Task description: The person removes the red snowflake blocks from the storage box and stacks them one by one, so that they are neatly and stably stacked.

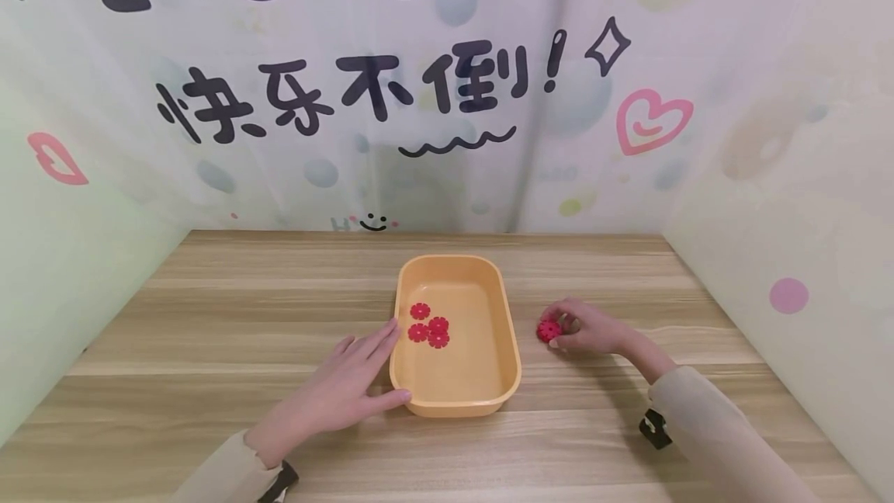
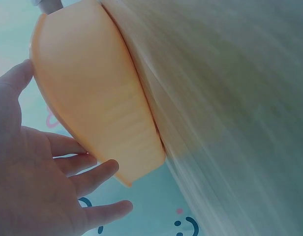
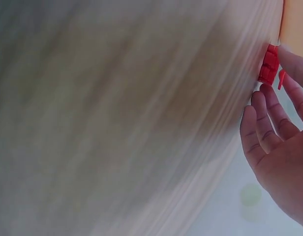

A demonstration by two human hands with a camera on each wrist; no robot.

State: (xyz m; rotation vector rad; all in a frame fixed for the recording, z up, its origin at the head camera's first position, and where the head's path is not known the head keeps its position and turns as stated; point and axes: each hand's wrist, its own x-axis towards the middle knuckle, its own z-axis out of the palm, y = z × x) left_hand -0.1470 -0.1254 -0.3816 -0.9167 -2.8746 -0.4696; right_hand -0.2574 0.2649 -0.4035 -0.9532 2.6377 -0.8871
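An orange rectangular tray (image 1: 454, 410) stands on the wooden table, with several red notched discs (image 1: 420, 310) lying in its left part. My left hand (image 1: 335, 390) touches the tray's left rim with fingers and thumb spread; the left wrist view shows the hand (image 2: 48, 172) beside the tray's outer wall (image 2: 97, 93). Right of the tray, my right hand (image 1: 590, 330) pinches red discs (image 1: 549, 331) at the table surface. In the right wrist view a small red stack (image 3: 268, 65) and one separate red disc (image 3: 281, 79) are at the fingertips of my hand (image 3: 284, 147).
Behind the wooden table (image 1: 244, 293) hangs a white printed curtain (image 1: 447, 185) with dark lettering. Pale walls flank the table on the left and right. Part of the orange tray (image 3: 296, 24) shows at the right wrist view's corner.
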